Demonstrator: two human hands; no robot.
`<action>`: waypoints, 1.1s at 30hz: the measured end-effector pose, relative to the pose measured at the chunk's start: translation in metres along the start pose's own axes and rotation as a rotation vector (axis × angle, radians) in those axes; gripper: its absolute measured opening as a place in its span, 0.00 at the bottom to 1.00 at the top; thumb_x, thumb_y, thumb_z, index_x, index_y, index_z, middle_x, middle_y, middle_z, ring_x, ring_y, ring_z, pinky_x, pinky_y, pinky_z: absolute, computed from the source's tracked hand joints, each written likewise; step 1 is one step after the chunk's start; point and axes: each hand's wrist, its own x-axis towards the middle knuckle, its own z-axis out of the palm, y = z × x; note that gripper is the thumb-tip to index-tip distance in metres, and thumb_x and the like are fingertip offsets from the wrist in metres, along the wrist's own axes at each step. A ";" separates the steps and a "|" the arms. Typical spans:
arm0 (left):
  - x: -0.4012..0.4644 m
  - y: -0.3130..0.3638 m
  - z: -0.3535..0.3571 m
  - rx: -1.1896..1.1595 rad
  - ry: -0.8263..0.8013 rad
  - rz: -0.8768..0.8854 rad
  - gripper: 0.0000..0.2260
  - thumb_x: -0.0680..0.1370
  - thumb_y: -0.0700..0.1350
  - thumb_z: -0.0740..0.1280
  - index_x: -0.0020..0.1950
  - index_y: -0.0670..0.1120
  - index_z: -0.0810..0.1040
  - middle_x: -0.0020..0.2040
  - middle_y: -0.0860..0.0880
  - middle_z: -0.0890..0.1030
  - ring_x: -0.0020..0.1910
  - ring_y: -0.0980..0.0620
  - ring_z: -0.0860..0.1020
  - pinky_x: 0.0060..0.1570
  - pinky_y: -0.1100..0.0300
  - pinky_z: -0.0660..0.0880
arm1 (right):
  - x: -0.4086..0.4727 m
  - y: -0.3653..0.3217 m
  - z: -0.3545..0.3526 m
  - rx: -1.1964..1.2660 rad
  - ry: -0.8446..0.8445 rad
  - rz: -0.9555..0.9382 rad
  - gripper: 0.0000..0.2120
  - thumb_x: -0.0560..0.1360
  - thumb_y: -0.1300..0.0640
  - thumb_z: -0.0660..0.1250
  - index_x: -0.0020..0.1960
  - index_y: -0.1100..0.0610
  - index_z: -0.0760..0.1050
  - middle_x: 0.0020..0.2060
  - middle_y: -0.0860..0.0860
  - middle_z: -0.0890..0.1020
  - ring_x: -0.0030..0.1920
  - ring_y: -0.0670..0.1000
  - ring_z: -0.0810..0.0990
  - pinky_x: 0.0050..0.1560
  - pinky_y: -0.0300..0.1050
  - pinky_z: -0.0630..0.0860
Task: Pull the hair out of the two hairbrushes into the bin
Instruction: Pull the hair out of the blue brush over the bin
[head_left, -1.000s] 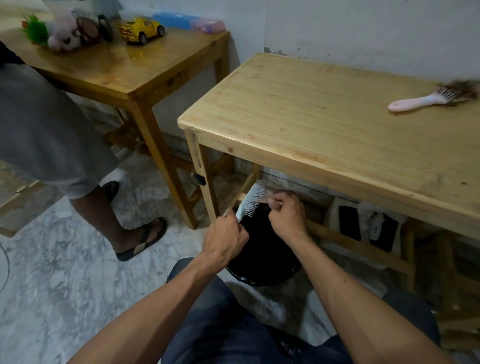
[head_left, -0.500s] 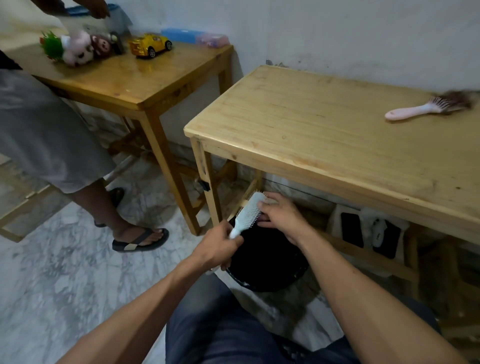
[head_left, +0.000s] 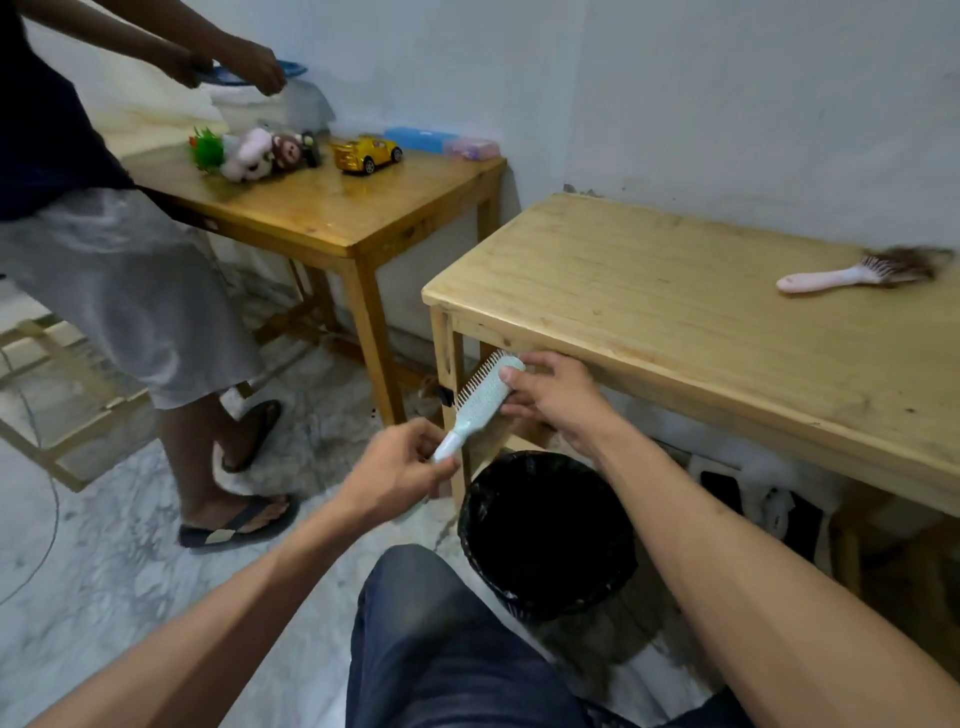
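A pale blue hairbrush (head_left: 480, 402) is held up in front of the light wooden table's (head_left: 649, 312) front left corner, bristles facing left. My left hand (head_left: 397, 478) grips its handle and my right hand (head_left: 553, 397) holds its head at the tip. Directly below and to the right stands the black bin (head_left: 545, 530) on the floor, beside the table leg. A pink hairbrush (head_left: 852, 273) with a dark clump of hair in its bristles lies on the table at the far right.
Another person (head_left: 119, 270) in grey shorts and sandals stands at the left by a darker wooden table (head_left: 332, 213) with plush toys (head_left: 254, 153) and a yellow toy car (head_left: 368, 153). My knee (head_left: 441, 649) is at the bottom. Marble floor lies to the left.
Both hands have lifted the blue brush up and away from the bin mouth. The view has tilted upward. The other person has stepped and reaches over the far table.
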 end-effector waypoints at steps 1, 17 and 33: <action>-0.002 0.007 -0.009 0.007 0.034 0.027 0.08 0.77 0.44 0.73 0.53 0.43 0.81 0.40 0.45 0.86 0.33 0.47 0.84 0.33 0.52 0.82 | -0.001 -0.010 0.002 0.006 -0.014 -0.003 0.15 0.79 0.62 0.69 0.64 0.64 0.74 0.52 0.62 0.84 0.47 0.56 0.87 0.47 0.45 0.85; 0.046 0.140 -0.056 0.202 0.263 0.307 0.15 0.77 0.45 0.69 0.62 0.42 0.81 0.47 0.47 0.83 0.37 0.54 0.81 0.30 0.66 0.76 | 0.009 -0.160 -0.029 0.080 0.159 -0.238 0.13 0.78 0.64 0.69 0.60 0.70 0.77 0.48 0.62 0.84 0.41 0.55 0.86 0.44 0.46 0.84; 0.204 0.196 0.033 0.137 0.217 0.252 0.11 0.75 0.44 0.71 0.55 0.42 0.85 0.41 0.46 0.82 0.34 0.49 0.77 0.30 0.59 0.70 | 0.144 -0.189 -0.147 -0.022 0.385 -0.064 0.13 0.70 0.64 0.77 0.53 0.67 0.80 0.52 0.60 0.84 0.45 0.55 0.86 0.47 0.47 0.85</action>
